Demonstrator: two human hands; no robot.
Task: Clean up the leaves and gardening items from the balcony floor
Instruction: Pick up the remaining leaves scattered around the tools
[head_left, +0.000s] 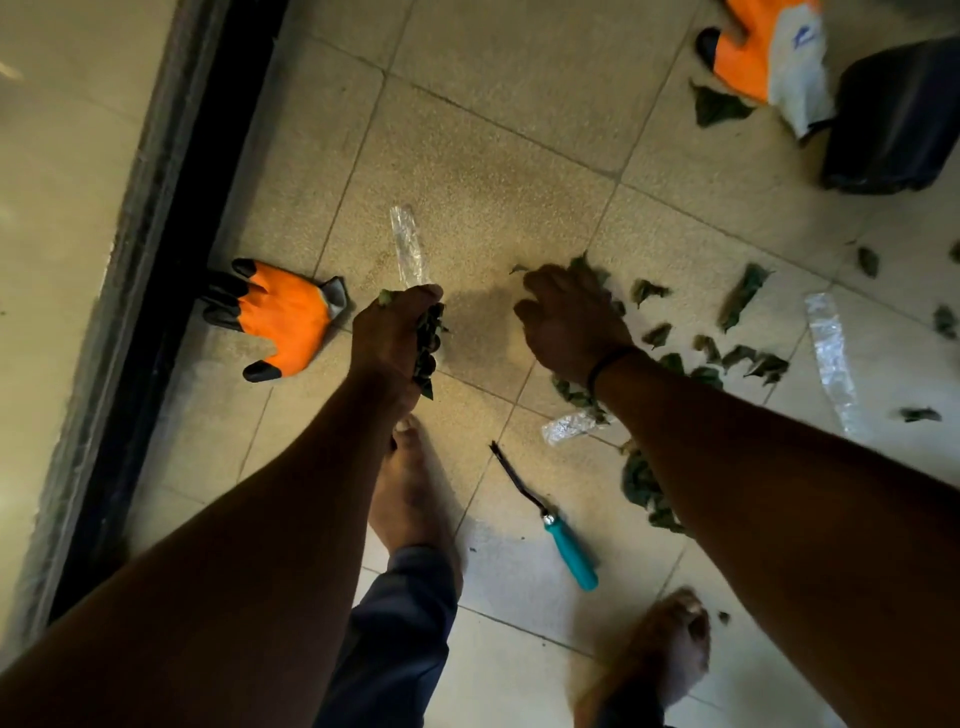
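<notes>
Leaves (737, 358) lie scattered over the tiled floor (498, 171), mostly right of centre, with a denser clump (644, 488) partly hidden under the right forearm. Left hand (395, 338) is curled tight round a bunch of leaves (428, 345) and a clear plastic sleeve (409, 247) that sticks up out of the fist toward the top of the view. Right hand (571, 317) is low at the floor, fingers bent down over a few leaves at the near edge of the scatter; cannot tell whether it actually pinches any. A dark band sits on the right wrist.

Orange glove (283, 317) with black fingertips lies flat on the floor just left of the left hand, next to the dark door track (171, 260). Second orange glove (753, 52) lies top right, touching a white plastic bag (797, 78) and beside a dark bin (893, 114). Small hand tool with teal handle (569, 551) and dark metal blade lies on the tiles between the two arms, near the lower centre. Two more clear plastic pieces on the floor: one crumpled piece (571, 423) under the right wrist, one long strip (831, 358) far right among the leaves. Bare feet at the bottom, left foot (410, 499) under the left forearm, right foot (670, 649) lower right.
</notes>
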